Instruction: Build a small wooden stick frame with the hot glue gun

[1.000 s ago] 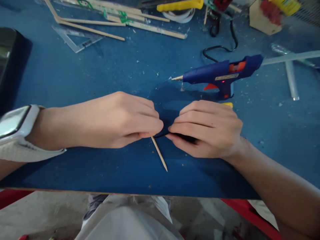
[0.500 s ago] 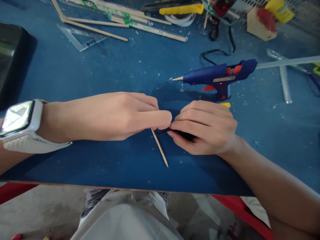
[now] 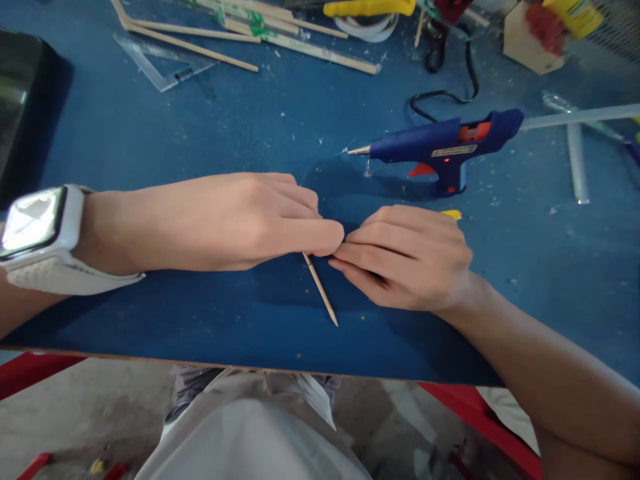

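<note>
My left hand (image 3: 250, 220) has its fingers closed around a thin wooden stick (image 3: 321, 292), whose pointed end sticks out below the fingers toward the table's front edge. My right hand (image 3: 407, 257) is closed just to the right, its fingertips against those of the left. What the right fingers pinch is hidden. A blue glue gun (image 3: 425, 143) with a lit red light lies behind the right hand, its metal nozzle pointing left. A small yellow piece (image 3: 453, 214) shows behind the right knuckles.
Wooden sticks (image 3: 320, 55) and a clear set square (image 3: 163, 77) lie at the back left. A black object (image 3: 25, 113) stands at the far left. At the right are clear glue sticks (image 3: 577, 163), a black cord (image 3: 473, 80) and a wooden hexagonal piece (image 3: 533, 40).
The camera view has shifted slightly, moving the table items up. The dark strand seen between the hands earlier no longer shows, and my right fingers are pressed closer together.
</note>
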### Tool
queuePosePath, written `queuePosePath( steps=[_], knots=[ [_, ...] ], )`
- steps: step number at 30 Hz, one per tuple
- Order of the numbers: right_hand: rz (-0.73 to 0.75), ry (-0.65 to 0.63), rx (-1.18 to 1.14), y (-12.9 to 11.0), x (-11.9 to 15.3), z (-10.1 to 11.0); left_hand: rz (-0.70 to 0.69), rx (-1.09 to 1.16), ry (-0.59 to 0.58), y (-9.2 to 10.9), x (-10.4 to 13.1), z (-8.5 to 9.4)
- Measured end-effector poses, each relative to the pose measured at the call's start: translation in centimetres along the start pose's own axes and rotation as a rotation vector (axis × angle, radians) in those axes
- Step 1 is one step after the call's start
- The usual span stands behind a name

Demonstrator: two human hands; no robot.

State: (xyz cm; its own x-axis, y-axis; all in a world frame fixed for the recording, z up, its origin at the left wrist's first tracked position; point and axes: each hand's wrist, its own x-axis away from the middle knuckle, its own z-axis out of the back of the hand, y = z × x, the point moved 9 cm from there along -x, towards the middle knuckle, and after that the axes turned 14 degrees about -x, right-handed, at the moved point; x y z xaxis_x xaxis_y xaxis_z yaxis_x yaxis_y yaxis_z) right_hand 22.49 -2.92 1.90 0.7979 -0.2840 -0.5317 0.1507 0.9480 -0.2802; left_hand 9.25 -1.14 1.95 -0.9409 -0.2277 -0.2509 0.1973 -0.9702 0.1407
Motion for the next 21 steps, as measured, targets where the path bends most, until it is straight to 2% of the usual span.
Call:
queuePosePath(
  steps=[4, 10, 21],
  knots=[
    [0.004, -0.001, 0.003, -0.10, -0.01, 0.06, 0.022, 0.000, -0.017, -0.21, 0.05, -0.25],
    [0.023, 0.001, -0.001, -0.45, -0.10, 0.12, 0.033, -0.006, 0.033, -0.42, 0.14, -0.27],
    [0.029, 0.016, 0.012, -0.45, 0.06, 0.02, 0.051, 0.036, 0.015, 0.11, -0.13, -0.18]
  ],
)
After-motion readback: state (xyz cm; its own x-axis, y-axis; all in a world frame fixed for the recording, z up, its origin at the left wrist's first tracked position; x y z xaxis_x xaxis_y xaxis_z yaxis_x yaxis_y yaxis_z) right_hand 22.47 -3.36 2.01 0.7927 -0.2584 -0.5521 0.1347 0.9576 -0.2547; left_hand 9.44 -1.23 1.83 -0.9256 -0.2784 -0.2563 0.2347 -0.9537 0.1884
